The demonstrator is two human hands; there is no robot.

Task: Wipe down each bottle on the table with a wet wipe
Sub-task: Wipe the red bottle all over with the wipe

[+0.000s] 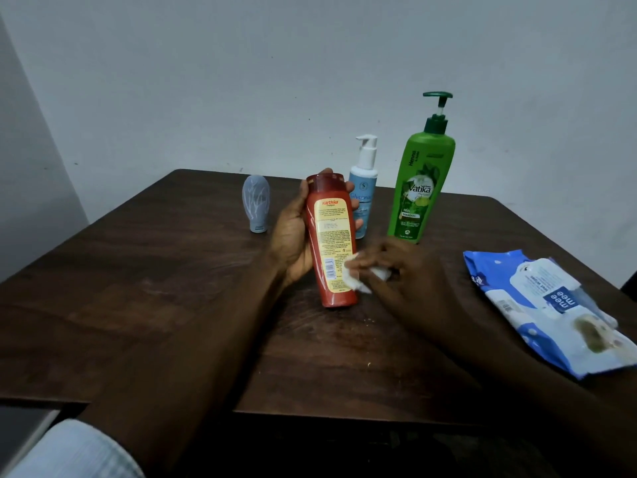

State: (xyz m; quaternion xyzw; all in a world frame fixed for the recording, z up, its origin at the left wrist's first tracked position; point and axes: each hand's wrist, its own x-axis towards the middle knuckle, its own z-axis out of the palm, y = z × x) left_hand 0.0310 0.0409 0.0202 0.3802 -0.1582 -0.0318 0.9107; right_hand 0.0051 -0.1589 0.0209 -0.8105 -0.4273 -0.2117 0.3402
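Note:
My left hand [291, 236] grips a red bottle [331, 243] with a yellow label, held tilted above the middle of the dark wooden table [172, 305]. My right hand [401, 270] presses a crumpled white wet wipe [351, 276] against the lower right side of that bottle. Behind them stand a light blue pump bottle [363, 188], partly hidden by the red bottle, and a tall green pump bottle [422, 181]. A small grey-blue bottle [256, 205] stands cap-down at the back left.
A blue and white pack of wet wipes [548, 308] lies flat on the right side of the table, close to its edge. A pale wall rises just behind the table's far edge. A light sleeve [76, 453] shows at the bottom left.

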